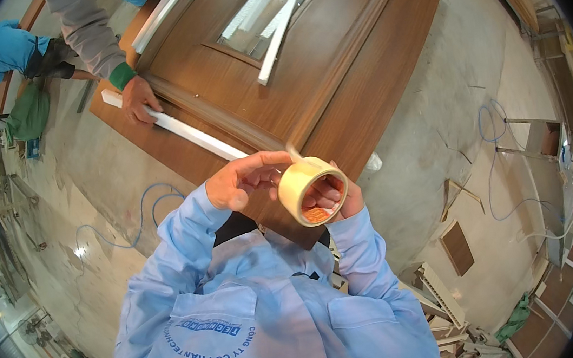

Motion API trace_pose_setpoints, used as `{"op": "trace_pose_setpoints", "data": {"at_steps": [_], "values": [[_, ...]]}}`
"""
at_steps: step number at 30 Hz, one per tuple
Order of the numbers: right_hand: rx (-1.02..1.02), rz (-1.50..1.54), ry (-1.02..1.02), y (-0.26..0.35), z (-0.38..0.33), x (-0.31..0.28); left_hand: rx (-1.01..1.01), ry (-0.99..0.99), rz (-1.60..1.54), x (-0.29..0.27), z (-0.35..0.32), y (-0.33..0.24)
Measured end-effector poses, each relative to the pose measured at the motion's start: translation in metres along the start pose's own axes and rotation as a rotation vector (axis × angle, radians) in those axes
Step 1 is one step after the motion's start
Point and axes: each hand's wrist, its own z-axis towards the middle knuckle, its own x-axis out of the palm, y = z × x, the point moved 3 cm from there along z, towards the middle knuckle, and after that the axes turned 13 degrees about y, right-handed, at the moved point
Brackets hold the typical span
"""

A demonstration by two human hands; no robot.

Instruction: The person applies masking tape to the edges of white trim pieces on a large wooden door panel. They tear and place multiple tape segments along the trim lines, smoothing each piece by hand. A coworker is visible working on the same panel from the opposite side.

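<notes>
Right hand [341,197] grips tape roll [312,190], fingers through its core, above door's [332,82] near corner. Left hand [241,180] pinches the tape end at roll's top. Co-worker's hand [138,100] holds white strip [182,129] on door's left edge.

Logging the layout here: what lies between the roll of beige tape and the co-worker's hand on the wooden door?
In the head view, a long white strip lies on the brown wooden door, running from the co-worker's hand toward the beige tape roll.

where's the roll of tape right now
In the head view the tape roll sits just right of centre, held on the right hand whose fingers pass through its core, with the left hand picking at its edge, over the near corner of the wooden door.
</notes>
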Motion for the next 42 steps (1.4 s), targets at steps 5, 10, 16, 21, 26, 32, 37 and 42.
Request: {"op": "trace_pose_setpoints", "data": {"at_steps": [5, 10, 16, 21, 26, 32, 37, 42], "values": [[0.083, 0.137, -0.218, -0.042, 0.02, 0.008, 0.016, -0.178, 0.005, -0.02, -0.035, 0.002], [0.068, 0.008, -0.347, -0.118, 0.041, 0.012, -0.082, -0.213, -0.34, -0.043, -0.077, 0.015], [-0.583, -1.185, -0.509, -0.197, 0.056, 0.06, 0.003, -0.378, -0.165, -0.057, -0.104, -0.011], [-0.62, -2.374, -0.892, -0.234, 0.035, 0.113, 0.017, -0.364, -0.122, -0.042, -0.1, -0.01], [-0.835, -2.318, -0.714, -0.247, 0.035, 0.113, 0.062, -0.267, 0.244, -0.008, -0.101, -0.045], [-0.573, -2.002, -0.656, -0.248, 0.036, 0.119, 0.239, -0.268, 0.398, -0.027, -0.117, -0.07], [-0.094, -1.444, -0.76, -0.298, 0.021, 0.027, 0.376, -0.654, 0.365, -0.049, -0.13, -0.152], [-0.037, -1.179, -0.987, -0.355, -0.008, -0.043, 0.748, -0.477, 0.924, -0.102, -0.142, -0.327]]}}
